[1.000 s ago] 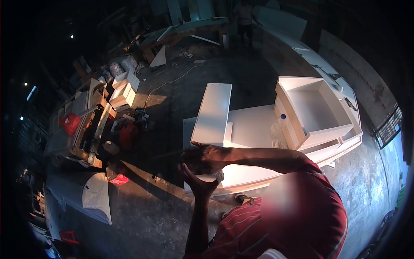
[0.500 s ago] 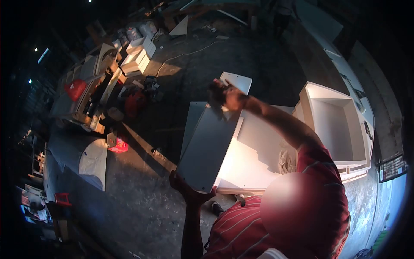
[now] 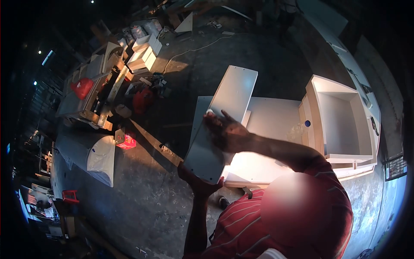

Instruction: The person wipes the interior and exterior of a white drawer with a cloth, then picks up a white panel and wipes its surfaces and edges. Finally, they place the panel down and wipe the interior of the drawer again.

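A long pale board (image 3: 235, 88) with small holes near its ends is held at a slant in front of me. My left hand (image 3: 201, 181) grips its lower end, thumb on the right edge and fingers at the left. Across the middle of the board's face lies my right hand (image 3: 228, 133), its thumb and fingers apart. A small white spot shows at its fingertips, too small to name. Dark shadow hides part of that hand's underside. Beneath the board is a larger white panel (image 3: 271, 112).
A white drawer-like box (image 3: 338, 116) stands at the right, with crumpled clear plastic (image 3: 295, 132) beside it. On the left are a cluttered workbench (image 3: 71, 105) with a red bag (image 3: 82, 88), a red-and-brown carton (image 3: 125, 139) and a red stool (image 3: 70, 196). More white boxes (image 3: 142, 58) stand farther back.
My right hand has moved down along the board from its upper end to its middle, baring the top. The view has shifted slightly. My left hand keeps its grip.
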Demonstrator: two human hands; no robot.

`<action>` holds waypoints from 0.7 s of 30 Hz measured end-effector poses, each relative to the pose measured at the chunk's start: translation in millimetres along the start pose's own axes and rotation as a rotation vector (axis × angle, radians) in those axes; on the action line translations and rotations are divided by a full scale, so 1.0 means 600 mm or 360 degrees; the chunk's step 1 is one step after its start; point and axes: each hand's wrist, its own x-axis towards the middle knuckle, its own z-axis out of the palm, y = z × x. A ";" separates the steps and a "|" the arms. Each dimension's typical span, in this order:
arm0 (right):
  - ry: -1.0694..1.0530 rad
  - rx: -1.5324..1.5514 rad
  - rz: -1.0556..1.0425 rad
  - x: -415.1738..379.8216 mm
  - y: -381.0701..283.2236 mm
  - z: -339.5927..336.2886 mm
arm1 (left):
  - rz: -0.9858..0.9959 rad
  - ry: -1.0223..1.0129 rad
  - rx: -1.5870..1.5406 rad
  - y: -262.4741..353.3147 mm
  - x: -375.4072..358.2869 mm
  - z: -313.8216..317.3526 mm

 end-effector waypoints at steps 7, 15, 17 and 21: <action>-0.0671 0.1557 0.0994 0.018 0.201 0.178 | 0.0061 -0.0006 -0.0114 -0.005 -0.008 0.008; -0.0459 0.3206 0.1336 0.007 -0.020 -0.113 | 0.0057 0.0015 -0.0013 0.004 -0.007 0.005; -0.0205 0.2343 0.0982 0.011 -0.020 -0.127 | 0.0062 0.0024 -0.0035 0.005 -0.005 0.004; -0.0810 0.1295 0.0353 0.038 0.133 0.080 | 0.0030 -0.0026 -0.0102 0.005 -0.005 0.004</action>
